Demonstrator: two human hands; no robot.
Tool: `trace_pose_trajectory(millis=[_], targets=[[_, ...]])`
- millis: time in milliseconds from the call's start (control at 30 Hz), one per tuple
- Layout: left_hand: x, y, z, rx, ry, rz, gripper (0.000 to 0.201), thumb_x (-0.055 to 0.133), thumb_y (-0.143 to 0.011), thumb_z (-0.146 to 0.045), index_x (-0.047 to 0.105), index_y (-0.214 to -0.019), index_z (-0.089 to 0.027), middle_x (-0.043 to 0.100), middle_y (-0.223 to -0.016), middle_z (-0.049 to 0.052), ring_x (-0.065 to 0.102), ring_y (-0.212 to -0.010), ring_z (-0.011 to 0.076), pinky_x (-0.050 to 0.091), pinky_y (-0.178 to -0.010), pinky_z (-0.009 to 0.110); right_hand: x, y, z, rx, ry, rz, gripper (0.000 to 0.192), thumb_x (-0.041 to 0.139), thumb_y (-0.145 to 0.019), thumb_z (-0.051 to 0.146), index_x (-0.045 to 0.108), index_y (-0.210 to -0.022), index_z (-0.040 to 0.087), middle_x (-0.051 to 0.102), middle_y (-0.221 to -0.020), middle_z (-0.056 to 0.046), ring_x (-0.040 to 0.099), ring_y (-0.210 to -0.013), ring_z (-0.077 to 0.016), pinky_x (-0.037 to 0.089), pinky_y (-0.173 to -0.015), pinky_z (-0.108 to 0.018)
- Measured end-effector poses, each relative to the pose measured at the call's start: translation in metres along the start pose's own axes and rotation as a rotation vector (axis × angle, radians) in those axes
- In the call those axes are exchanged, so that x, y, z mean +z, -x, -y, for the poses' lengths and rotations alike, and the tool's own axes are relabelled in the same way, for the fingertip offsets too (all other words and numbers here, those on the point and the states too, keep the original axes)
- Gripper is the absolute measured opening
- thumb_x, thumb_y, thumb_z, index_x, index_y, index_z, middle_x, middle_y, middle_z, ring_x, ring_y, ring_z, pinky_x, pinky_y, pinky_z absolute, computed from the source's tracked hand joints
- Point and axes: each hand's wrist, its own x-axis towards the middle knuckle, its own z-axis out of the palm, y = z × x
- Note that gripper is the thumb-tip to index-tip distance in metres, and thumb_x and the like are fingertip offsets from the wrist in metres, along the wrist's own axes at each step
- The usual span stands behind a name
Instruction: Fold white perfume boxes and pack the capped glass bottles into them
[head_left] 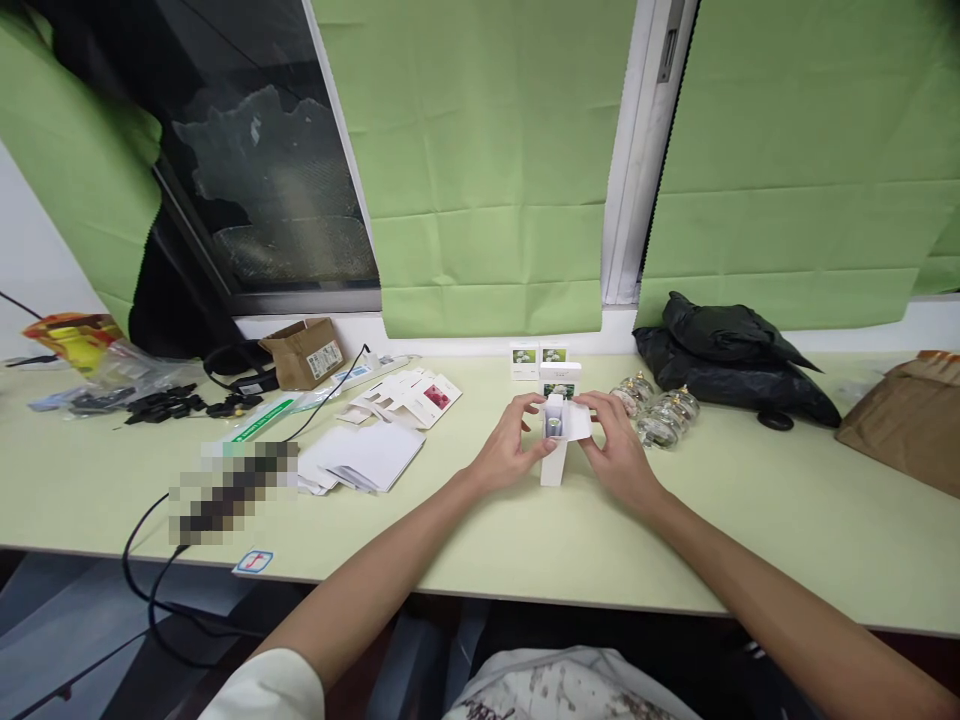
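Note:
A small white carton (556,462) stands upright on the pale green table (450,540), its top flaps open and a small bottle's cap (554,427) showing inside. My left hand (510,447) grips the carton's left side. My right hand (616,447) holds the right side, fingers on the open flap (579,420). Just behind stand three finished white boxes (541,362) with flower pictures. To the right lie several small glass bottles (660,412) with metallic caps.
Flat unfolded cartons (409,397) and white sheets (367,457) lie to the left. A black cable (150,560), a cardboard box (304,352) and black parts (161,405) sit further left. A black bag (727,360) and a brown paper bag (904,415) are on the right.

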Motion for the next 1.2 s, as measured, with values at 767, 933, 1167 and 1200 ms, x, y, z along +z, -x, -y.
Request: trace_pose_trajectory(millis=[767,933,1167,1200], targets=[[-0.001,-0.002,-0.005,0.256,-0.274,-0.138,0.035,0.073,-0.092,-0.051,0.065,-0.114,-0.025,0.068,-0.133,0.011,0.058,-0.127,0.0307,0.045,-0.111,0.052,-0.006,0.001,0.011,-0.179,0.081,0.003,0.040,0.046,-0.098,0.011,0.060,-0.130,0.030,0.066,-0.133,-0.008,0.058,-0.127,-0.0317,0.044,-0.110,-0.057],[0.000,-0.002,-0.004,0.269,-0.271,-0.133,0.033,0.072,-0.094,-0.049,0.065,-0.115,-0.025,0.069,-0.130,0.010,0.059,-0.124,0.0291,0.045,-0.110,0.051,-0.005,0.001,0.009,-0.181,0.085,0.005,0.041,0.045,-0.096,0.008,0.063,-0.126,0.030,0.065,-0.126,-0.009,0.058,-0.121,-0.0311,0.046,-0.105,-0.055],[-0.001,-0.002,-0.008,0.196,-0.241,-0.074,0.043,0.074,-0.091,-0.054,0.063,-0.123,-0.027,0.058,-0.139,0.012,0.051,-0.134,0.0309,0.044,-0.114,0.050,-0.004,0.001,0.009,-0.139,0.082,0.037,0.042,0.046,-0.094,0.008,0.065,-0.125,0.029,0.060,-0.121,-0.009,0.057,-0.117,-0.0312,0.048,-0.102,-0.053],[-0.001,-0.002,-0.008,0.193,-0.235,-0.071,0.044,0.075,-0.091,-0.054,0.063,-0.124,-0.028,0.057,-0.140,0.012,0.051,-0.135,0.0309,0.044,-0.114,0.050,-0.004,0.001,0.009,-0.138,0.082,0.035,0.042,0.046,-0.094,0.008,0.065,-0.124,0.029,0.060,-0.121,-0.009,0.057,-0.116,-0.0310,0.048,-0.101,-0.053]])
